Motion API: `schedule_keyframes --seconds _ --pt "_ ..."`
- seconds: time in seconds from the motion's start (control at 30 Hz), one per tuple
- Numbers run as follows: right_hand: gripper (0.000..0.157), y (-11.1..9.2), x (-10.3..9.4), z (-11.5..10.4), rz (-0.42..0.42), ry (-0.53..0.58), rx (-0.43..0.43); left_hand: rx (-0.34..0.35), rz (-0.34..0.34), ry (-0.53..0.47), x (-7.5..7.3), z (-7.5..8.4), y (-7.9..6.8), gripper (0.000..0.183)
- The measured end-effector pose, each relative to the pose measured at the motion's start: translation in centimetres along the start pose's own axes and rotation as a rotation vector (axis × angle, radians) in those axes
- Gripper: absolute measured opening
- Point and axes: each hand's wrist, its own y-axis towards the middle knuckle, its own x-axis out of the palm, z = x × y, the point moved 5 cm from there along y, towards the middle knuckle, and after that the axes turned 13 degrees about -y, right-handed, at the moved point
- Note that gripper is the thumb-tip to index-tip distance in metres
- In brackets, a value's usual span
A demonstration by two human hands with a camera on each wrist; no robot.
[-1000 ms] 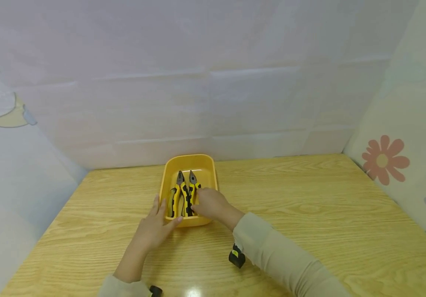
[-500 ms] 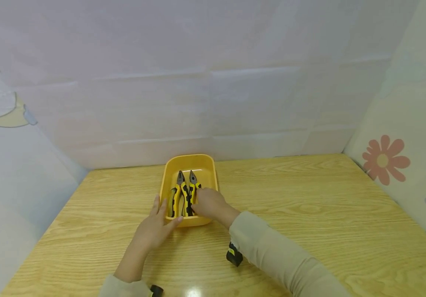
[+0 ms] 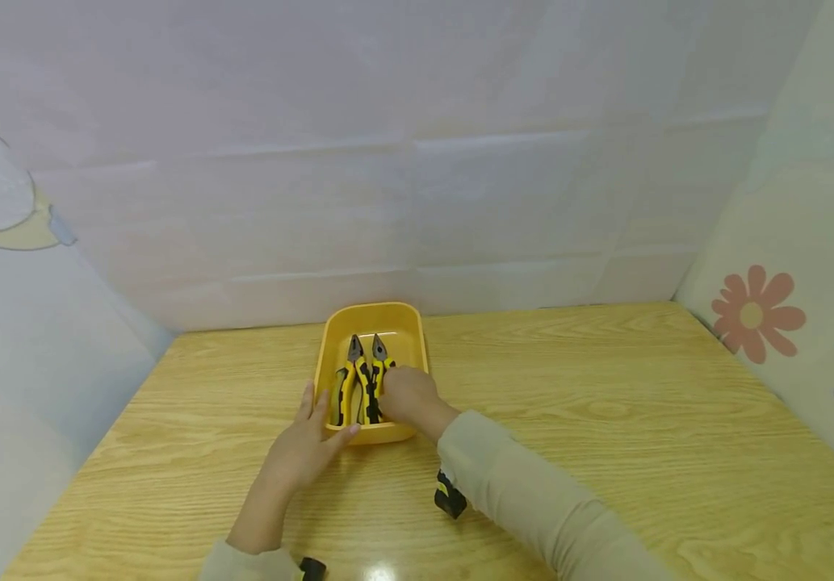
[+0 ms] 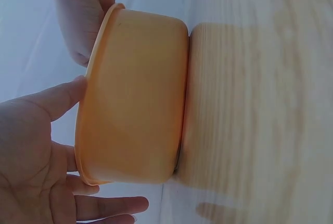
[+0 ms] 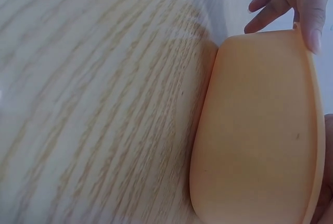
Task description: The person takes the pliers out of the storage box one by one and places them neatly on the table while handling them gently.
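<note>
A yellow plastic box point(image 3: 391, 436) stands on the table, holding two pliers with yellow-and-black handles and dark metal heads. The left pliers point(image 3: 347, 387) and the right pliers point(image 3: 379, 349) lie side by side, noses pointing to the back. My left hand point(image 3: 299, 453) rests at the box's near left corner, fingers extended along the left side, thumb on the front rim. In the left wrist view its thumb touches the rim. My right hand point(image 3: 411, 395) reaches inside and grips the right pliers by the handles; its fingertips are hidden.
The wooden table point(image 3: 569, 379) reaches back to a pale wall covering point(image 3: 496, 202), with the box close to it. A side panel with a red flower print point(image 3: 758, 313) borders the right. Black wrist straps point(image 3: 450, 495) show by the sleeves.
My right wrist and sleeve have swung slightly left, and the right thumb has slipped out of sight. The left hand, box and pliers stay about where they were.
</note>
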Motion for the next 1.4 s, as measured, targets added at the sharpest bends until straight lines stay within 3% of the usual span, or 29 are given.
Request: schedule_keyframes --seconds 0.43,0.83,1.4 --pt "0.007 0.52 0.72 -0.19 0.016 -0.185 0.029 0.0 0.005 -0.017 0.33 -0.11 0.06 0.078" --pt "0.005 0.46 0.75 0.22 -0.019 -0.136 0.034 0.022 0.015 -0.024 0.62 0.26 0.28 0.078" --pt "0.005 0.7 0.33 0.19 0.035 -0.023 0.144 0.013 0.019 -0.022 0.17 0.25 -0.11 0.077"
